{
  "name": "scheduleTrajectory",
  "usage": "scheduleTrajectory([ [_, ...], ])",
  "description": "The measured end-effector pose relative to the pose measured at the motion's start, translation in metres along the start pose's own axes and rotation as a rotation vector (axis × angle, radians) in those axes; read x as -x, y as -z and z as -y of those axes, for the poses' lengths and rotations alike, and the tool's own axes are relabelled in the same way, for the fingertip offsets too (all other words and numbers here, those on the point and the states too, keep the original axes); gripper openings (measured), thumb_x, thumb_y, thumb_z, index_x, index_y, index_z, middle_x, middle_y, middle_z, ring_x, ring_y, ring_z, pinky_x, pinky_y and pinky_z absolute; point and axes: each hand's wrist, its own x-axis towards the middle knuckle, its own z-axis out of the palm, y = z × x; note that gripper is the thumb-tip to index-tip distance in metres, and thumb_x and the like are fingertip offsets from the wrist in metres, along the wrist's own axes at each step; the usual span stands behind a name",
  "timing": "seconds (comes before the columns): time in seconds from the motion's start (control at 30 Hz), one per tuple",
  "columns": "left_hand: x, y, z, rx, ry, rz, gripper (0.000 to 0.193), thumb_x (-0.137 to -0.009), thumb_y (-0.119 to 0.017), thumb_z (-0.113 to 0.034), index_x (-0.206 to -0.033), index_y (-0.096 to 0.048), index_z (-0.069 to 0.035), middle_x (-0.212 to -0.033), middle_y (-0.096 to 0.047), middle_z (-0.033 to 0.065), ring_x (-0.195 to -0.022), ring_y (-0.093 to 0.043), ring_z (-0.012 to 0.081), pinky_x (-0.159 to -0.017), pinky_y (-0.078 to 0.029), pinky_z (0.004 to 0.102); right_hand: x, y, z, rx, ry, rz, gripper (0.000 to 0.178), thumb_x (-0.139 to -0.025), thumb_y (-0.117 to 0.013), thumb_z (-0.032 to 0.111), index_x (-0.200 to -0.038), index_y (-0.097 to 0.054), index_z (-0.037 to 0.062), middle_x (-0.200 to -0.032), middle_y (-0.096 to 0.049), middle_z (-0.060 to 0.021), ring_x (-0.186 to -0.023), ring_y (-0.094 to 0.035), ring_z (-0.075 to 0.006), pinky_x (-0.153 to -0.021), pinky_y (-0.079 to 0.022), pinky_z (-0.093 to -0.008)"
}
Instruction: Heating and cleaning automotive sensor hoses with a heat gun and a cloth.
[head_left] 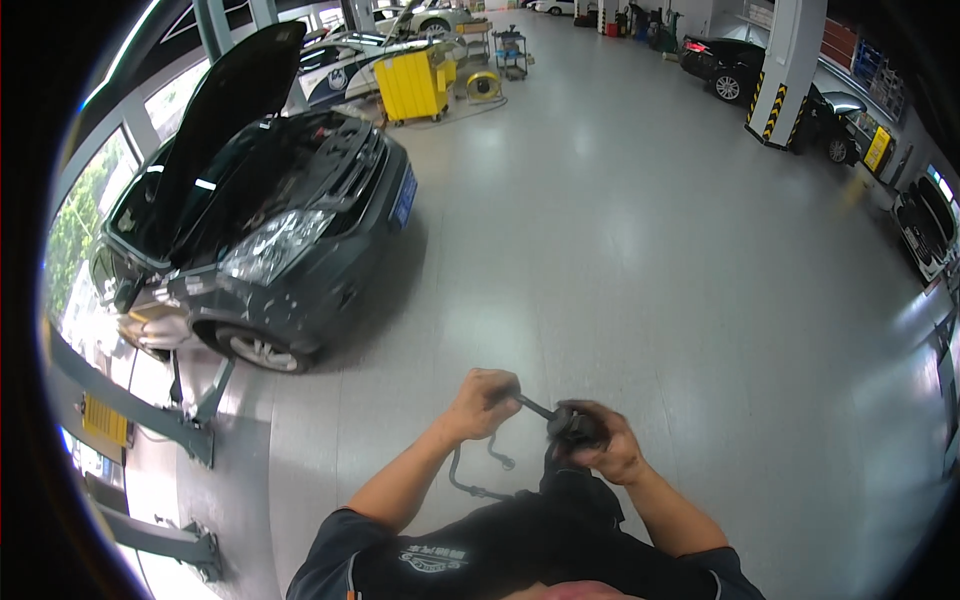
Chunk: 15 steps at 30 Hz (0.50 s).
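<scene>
In front of my body, my left hand (484, 402) is closed around one end of a short dark rod-like piece (534, 406). The piece slants down to the right and meets a dark, rounded part (574, 428). My right hand (618, 446) wraps that part from its right side, its fingers over the top. What kind of part it is, I cannot make out. Below my left hand hangs a thin, bent dark tube (456, 474) with a small end fitting (508, 463). Whether the tube joins the part is not clear.
A dark car (300, 240) with a raised hood (235, 95) stands at the left. Lift arms (165, 425) lie at the left edge. Farther back are a yellow bin (410, 88), a yellow reel (484, 87) and a tool cart (511, 55). A pillar (790, 75) and parked cars stand right.
</scene>
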Motion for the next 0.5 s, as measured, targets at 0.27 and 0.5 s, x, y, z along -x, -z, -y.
scheduleTrajectory([
  [0.27, -0.196, 0.047, 0.079, 0.042, -0.148, -0.035, 0.019, -0.063, -0.059, -0.011, -0.064, -0.044, 0.0, -0.056, -0.037, 0.0101, -0.05, -0.039, 0.0236, -0.047, -0.032, 0.0343, -0.176, 0.119, -0.083, -1.293, -0.847, 0.497, 0.053, -0.09, -0.052, 0.046, -0.115, -0.052, -0.0004, -0.081, -0.061, -0.0105, -0.06, -0.056, -0.0164, -0.048, -0.044, -0.0279],
  [0.5, -0.324, 0.085, 0.194, -0.071, 0.03, -0.285, 0.048, -0.085, -0.056, -0.043, -0.065, -0.047, -0.001, -0.055, -0.041, 0.0087, -0.048, -0.043, 0.0229, -0.047, -0.034, 0.0331, -0.363, 0.19, -0.148, 0.34, -0.015, 0.205, 0.042, -0.073, -0.074, 0.012, -0.111, -0.059, 0.0008, -0.083, -0.066, -0.007, -0.071, -0.064, -0.0154, -0.064, -0.052, -0.0297],
])
